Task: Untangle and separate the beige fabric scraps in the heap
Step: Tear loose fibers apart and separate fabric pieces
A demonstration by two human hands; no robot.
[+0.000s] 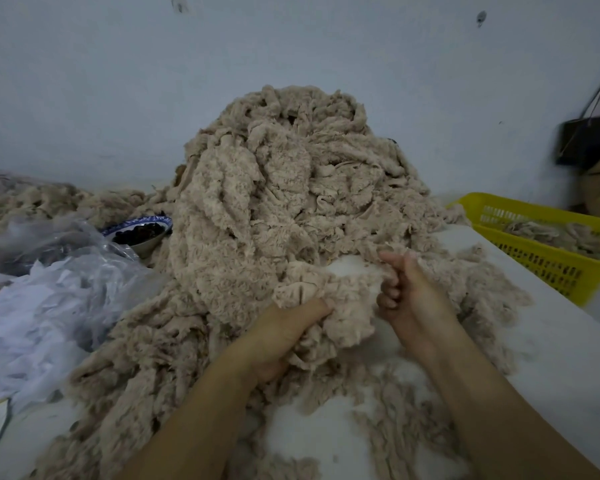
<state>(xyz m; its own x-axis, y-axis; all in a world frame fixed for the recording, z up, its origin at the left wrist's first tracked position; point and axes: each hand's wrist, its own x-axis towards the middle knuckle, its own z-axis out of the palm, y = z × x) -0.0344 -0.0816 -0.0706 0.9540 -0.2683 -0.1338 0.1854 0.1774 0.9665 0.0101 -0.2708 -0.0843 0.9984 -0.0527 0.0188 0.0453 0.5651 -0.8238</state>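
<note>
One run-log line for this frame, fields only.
left hand: grips scrap | right hand: pinches scrap | heap: piled behind hands | basket: at right, holds scraps

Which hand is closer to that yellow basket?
Right. The right hand lies left of the yellow basket; the left hand lies farther left. Both grip beige scraps.

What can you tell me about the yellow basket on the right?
The yellow basket looks like plastic, rectangular, with slotted walls and a plain rim. It stands upright by the white table's far right edge, cut off by the frame. Beige scraps lie inside. The left hand and right hand are both clear of it.
</note>
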